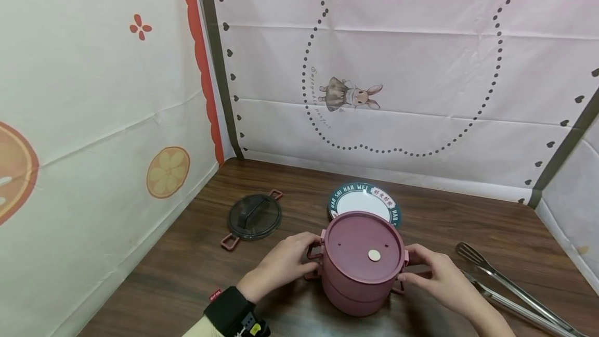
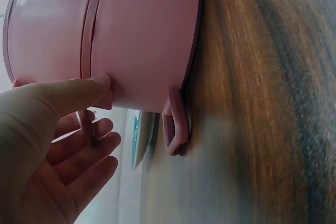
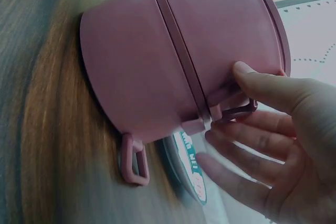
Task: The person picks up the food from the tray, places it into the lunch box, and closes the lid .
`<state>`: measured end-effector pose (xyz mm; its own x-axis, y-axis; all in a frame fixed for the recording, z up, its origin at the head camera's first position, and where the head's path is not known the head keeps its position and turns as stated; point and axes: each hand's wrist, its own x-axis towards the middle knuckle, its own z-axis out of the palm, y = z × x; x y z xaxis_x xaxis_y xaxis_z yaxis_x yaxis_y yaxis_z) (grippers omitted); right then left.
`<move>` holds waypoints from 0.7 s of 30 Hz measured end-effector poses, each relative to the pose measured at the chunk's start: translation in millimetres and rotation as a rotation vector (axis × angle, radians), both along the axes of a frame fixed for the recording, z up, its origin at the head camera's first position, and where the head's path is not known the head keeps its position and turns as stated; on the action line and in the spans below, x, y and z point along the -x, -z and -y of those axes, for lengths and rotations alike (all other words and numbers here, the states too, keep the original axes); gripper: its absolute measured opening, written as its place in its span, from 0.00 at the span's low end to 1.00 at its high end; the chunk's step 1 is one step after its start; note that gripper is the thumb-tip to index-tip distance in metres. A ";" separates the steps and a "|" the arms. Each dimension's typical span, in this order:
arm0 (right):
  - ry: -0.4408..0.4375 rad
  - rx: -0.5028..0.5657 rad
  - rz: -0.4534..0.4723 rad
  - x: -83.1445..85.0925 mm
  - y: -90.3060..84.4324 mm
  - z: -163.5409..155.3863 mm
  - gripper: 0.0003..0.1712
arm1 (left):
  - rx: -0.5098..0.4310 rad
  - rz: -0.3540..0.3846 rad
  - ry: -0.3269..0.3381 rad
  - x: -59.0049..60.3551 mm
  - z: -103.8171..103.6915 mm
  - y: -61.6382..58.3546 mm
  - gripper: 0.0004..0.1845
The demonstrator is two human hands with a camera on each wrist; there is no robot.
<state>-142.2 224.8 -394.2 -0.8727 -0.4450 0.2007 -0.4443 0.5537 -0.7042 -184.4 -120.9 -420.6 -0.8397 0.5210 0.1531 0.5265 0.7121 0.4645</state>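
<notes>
A dusky-pink two-tier lunch box (image 1: 360, 280) stands upright on the wooden table between my hands. Its flat pink lid (image 1: 351, 254) has a round white button. At the box's left side, my left hand (image 1: 292, 259) grips the upper handle, thumb (image 2: 86, 93) against the pink wall and fingers round the handle. Opposite it, my right hand (image 1: 437, 277) holds the other upper handle (image 3: 241, 110), its thumb pressed to the wall. A seam band (image 3: 181, 51) runs between the tiers. Lower down, the bottom tier's handles (image 2: 176, 127) stick out free.
On the left lies a dark see-through cover (image 1: 267, 222) with pink side handles. Just behind the box, a white plate (image 1: 355, 204) with a teal lettered rim is partly hidden. Metal tongs (image 1: 510, 285) lie at the right. Printed cloth walls (image 1: 412, 77) enclose the table.
</notes>
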 end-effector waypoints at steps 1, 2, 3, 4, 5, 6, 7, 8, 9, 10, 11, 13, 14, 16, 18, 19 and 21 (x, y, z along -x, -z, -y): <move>-0.004 0.015 0.003 -0.7 0.1 -0.7 0.20 | -0.001 -0.003 -0.001 0.1 -0.4 0.2 0.24; -0.005 0.028 0.006 -1.2 0.6 -1.4 0.19 | -0.002 -0.006 -0.001 0.2 -0.7 0.3 0.23; -0.013 0.031 0.004 -1.5 1.0 -2.4 0.18 | -0.003 -0.007 -0.002 0.2 -1.0 0.2 0.23; -0.018 0.034 0.005 -1.4 1.8 -3.6 0.17 | -0.004 -0.007 -0.002 0.2 -1.4 0.1 0.23; -0.024 0.036 0.003 -1.2 2.4 -4.7 0.17 | -0.004 -0.008 -0.002 0.1 -1.7 -0.1 0.23; -0.025 0.046 0.009 -1.0 3.2 -5.8 0.17 | -0.005 -0.007 -0.003 -0.1 -2.1 -0.3 0.23; -0.028 0.055 0.016 -0.4 4.0 -6.7 0.16 | -0.006 -0.007 -0.004 -0.3 -2.1 -0.6 0.23; -0.029 0.062 0.023 0.2 4.6 -7.9 0.16 | -0.007 -0.008 -0.004 -0.5 -2.2 -0.9 0.23; -0.032 0.064 0.025 0.9 5.1 -9.2 0.16 | -0.009 -0.008 -0.005 -0.8 -2.2 -1.1 0.22; -0.036 0.071 0.032 1.5 5.5 -10.5 0.16 | -0.013 -0.009 -0.006 -0.8 -2.3 -1.2 0.22; -0.037 0.077 0.044 2.1 5.6 -12.0 0.17 | -0.016 -0.007 -0.008 -0.8 -2.3 -1.2 0.21; -0.042 0.075 0.058 3.4 6.1 -15.4 0.17 | -0.023 -0.007 -0.010 -0.9 -2.2 -1.4 0.21; -0.040 0.068 0.066 4.1 6.1 -17.0 0.18 | -0.027 -0.007 -0.010 -0.9 -2.1 -1.4 0.20; -0.037 0.052 0.081 5.3 7.1 -20.0 0.18 | -0.034 -0.008 -0.009 -0.8 -1.7 -1.0 0.20; -0.027 0.031 0.089 6.2 9.2 -21.7 0.19 | -0.040 -0.008 -0.006 -0.7 -1.2 -0.8 0.20; -0.025 0.020 0.093 6.8 10.4 -22.3 0.19 | -0.044 -0.009 -0.004 -0.6 -1.0 -0.7 0.20; -0.026 0.006 0.096 7.8 13.7 -22.2 0.19 | -0.047 -0.006 -0.002 -0.4 -0.7 -0.5 0.20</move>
